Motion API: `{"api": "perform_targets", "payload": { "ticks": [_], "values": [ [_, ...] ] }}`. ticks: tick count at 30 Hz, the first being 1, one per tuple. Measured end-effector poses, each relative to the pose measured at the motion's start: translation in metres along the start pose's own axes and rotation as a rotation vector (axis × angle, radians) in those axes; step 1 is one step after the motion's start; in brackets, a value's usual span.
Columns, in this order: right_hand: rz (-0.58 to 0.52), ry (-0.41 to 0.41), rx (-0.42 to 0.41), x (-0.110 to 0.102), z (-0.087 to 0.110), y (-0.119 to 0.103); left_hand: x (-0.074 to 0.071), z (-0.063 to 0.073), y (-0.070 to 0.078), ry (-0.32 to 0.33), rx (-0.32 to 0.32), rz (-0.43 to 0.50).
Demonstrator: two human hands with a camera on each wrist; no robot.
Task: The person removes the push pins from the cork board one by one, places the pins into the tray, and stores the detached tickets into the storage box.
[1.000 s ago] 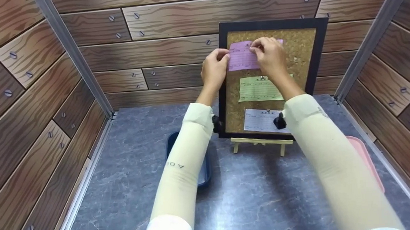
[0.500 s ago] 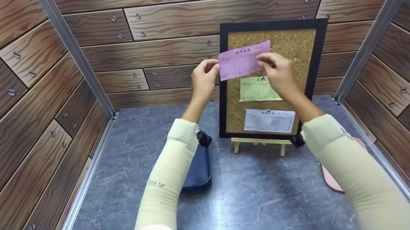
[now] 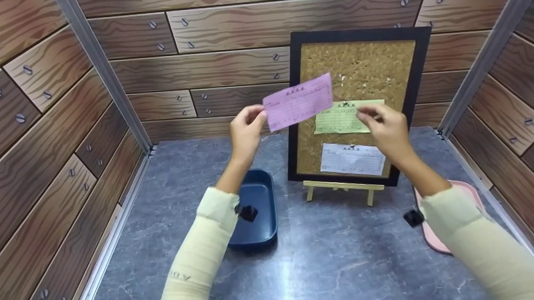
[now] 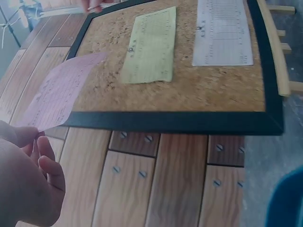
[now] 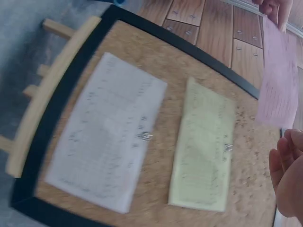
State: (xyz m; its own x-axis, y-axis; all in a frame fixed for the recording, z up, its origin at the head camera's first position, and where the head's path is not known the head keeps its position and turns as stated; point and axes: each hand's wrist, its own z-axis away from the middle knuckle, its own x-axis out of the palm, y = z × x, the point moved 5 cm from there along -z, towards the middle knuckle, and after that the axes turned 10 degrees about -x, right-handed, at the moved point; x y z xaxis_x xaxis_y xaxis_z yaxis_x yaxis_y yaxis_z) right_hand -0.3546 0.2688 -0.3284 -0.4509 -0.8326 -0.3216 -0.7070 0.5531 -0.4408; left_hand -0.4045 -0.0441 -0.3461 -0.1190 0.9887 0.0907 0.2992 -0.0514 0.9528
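Observation:
My left hand (image 3: 246,133) pinches a pink printed slip (image 3: 298,100) at its left end. The slip tilts up to the right and overlaps the left edge of the black-framed corkboard (image 3: 358,63). My right hand (image 3: 387,127) is raised before the board, thumb and index fingertips close together, overlapping the right part of a green slip (image 3: 334,119). I cannot tell if something small is between those fingertips. Both the green slip and a white slip (image 3: 352,159) below it hang by small shiny pins, plain in the right wrist view, where the right hand (image 5: 289,175) has curled fingers.
A small wooden easel (image 3: 342,186) bears the board on the grey marbled tabletop (image 3: 327,256). A dark blue tray (image 3: 271,234) stands left, partly behind the left forearm. A pink tray (image 3: 436,244) lies right under the right sleeve. Wood-patterned walls (image 3: 226,70) enclose the table.
The pink slip has come off the top of the board and moved left and down in the left hand. The right hand has let go of the slip and moved down to the right.

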Motion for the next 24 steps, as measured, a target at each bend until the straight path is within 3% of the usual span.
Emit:
{"api": "perform_targets", "payload": {
  "ticks": [8, 16, 21, 24],
  "values": [
    [-0.008, -0.012, 0.109, -0.017, 0.043, -0.005, -0.042, 0.020, -0.034, 0.074, -0.087, 0.020],
    [0.036, 0.019, 0.250, -0.042, 0.082, 0.003, -0.080, 0.044, -0.061, 0.154, -0.128, 0.004],
    [0.060, 0.065, 0.344, -0.061, 0.108, 0.017, -0.100, 0.063, -0.081, 0.211, -0.178, 0.003],
    [0.075, 0.099, 0.401, -0.071, 0.128, 0.038, -0.110, 0.073, -0.093, 0.242, -0.222, 0.004]
  ]
}}
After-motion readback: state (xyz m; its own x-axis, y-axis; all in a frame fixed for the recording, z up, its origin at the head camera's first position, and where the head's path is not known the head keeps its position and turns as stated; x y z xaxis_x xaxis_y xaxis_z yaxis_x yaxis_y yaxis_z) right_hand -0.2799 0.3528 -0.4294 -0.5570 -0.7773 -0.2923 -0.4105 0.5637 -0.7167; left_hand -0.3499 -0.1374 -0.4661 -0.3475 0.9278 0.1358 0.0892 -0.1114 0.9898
